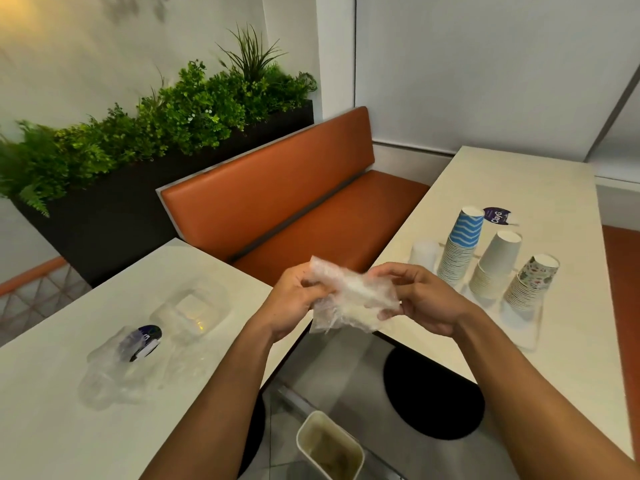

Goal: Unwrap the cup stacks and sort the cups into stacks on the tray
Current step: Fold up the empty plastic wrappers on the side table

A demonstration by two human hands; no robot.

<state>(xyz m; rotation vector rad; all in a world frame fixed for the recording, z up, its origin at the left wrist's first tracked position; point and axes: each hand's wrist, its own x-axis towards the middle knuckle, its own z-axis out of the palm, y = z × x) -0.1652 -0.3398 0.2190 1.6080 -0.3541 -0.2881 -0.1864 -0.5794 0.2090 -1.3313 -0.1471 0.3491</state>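
Left grip (298,303) and right grip (426,303) both clenched on the crumpled wrap (353,296) in the gap between benches, cup stacks (462,247) inverted on the tray (526,337) on the right bench (519,181); risk: springy film misses the bin (329,448), or right forearm clips the floral stack (530,282).

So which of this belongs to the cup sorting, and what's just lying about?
Job: plastic wrap, held by left hand and right hand; blue wavy stack; white stack; floral stack; clear tray.
Lying about: orange bench; planter; bin; loose label.
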